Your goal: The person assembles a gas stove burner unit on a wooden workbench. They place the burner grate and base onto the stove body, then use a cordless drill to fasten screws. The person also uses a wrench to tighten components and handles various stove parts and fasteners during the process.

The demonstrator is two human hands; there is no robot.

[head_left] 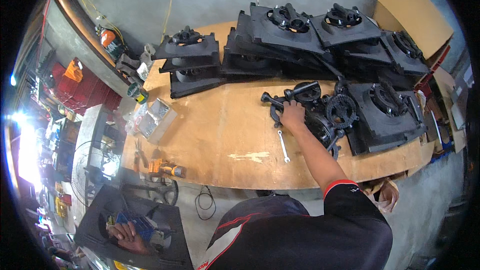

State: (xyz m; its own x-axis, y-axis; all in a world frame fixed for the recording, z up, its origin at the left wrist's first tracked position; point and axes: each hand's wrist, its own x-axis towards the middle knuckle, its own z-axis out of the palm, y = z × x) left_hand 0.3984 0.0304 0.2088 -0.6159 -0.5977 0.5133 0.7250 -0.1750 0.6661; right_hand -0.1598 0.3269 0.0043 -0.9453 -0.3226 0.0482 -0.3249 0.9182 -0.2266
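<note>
Just beyond the silver wrench (pixel 283 146) on the wooden surface (pixel 215 137), the right hand (pixel 293 115) reaches into a cluster of black round parts (pixel 320 122), fingers bent down over them; I cannot tell whether they are clenched on one. The cluster is dark and bulky, with short tubes jutting out and a ring (pixel 330 115) with a notched rim to the right of the wrench. Well down and left of the wrench, off the surface's near edge, a tilted black panel (pixel 170 222) is squarish and flat, with a wide opening near its middle. The left hand (pixel 131 237) shows at that opening, fingers curled, though what they grasp, if anything, I cannot tell. Farther right of the wrench lies another panel (pixel 367 135), with a round fitting.
</note>
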